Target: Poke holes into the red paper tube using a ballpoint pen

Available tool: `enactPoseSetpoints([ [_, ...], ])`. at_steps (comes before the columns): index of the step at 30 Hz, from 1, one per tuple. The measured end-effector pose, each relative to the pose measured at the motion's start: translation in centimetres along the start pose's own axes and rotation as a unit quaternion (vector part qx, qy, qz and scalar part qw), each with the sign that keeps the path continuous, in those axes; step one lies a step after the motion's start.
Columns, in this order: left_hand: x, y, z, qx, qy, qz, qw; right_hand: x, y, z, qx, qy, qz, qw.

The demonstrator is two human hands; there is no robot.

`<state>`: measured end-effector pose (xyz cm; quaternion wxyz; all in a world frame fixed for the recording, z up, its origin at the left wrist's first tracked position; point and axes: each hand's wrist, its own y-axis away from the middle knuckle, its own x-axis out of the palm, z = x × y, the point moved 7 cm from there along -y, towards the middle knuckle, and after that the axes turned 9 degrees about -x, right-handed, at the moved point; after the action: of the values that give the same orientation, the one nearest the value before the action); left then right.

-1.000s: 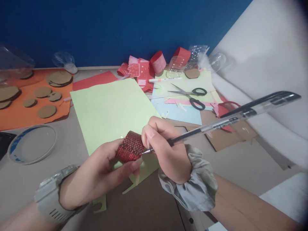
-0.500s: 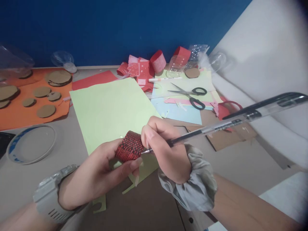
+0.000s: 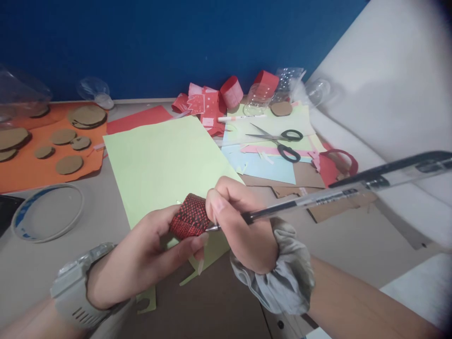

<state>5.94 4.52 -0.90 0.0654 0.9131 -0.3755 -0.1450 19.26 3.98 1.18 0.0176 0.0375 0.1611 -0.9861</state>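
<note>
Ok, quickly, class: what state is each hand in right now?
Left hand: closed, holding the red-and-black patterned piece.
Right hand: closed, holding the pen, its tip at that piece.

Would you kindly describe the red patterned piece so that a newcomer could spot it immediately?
Start at the large pale green sheet, mid-view. Over its near part, the left hand holds the red patterned piece, with the tip of the pen at its lower right. Unlike the red paper loops farther back, it is densely covered in black marks.
</note>
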Motion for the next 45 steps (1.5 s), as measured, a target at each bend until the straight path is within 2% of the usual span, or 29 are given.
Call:
enactPoseSetpoints([
  [7,-0.1,0.2,0.6,-0.010,-0.003,-0.001,1.000,0.1,-0.1,0.0,0.007,-0.010,0.000,1.000],
  [17,-0.2,0.0,-0.1,-0.001,-0.008,-0.012,1.000,0.1,0.1,-0.2,0.002,-0.011,0.005,1.000],
  [35,-0.2,0.3,0.1,-0.019,-0.008,-0.014,1.000,0.0,0.0,-0.1,0.019,-0.004,0.004,1.000],
  [38,-0.2,0.2,0.1,-0.017,0.006,-0.010,1.000,0.1,-0.2,-0.3,0.012,-0.046,0.005,0.999],
  [42,-0.3,0.0,0.2,-0.004,0.028,-0.020,0.999,-0.7,-0.5,-1.1,0.006,-0.149,-0.055,0.987],
  [45,-0.1,-0.2,0.4,0.004,0.018,-0.008,1.000,-0.9,-0.5,-1.7,0.021,-0.188,-0.081,0.979],
])
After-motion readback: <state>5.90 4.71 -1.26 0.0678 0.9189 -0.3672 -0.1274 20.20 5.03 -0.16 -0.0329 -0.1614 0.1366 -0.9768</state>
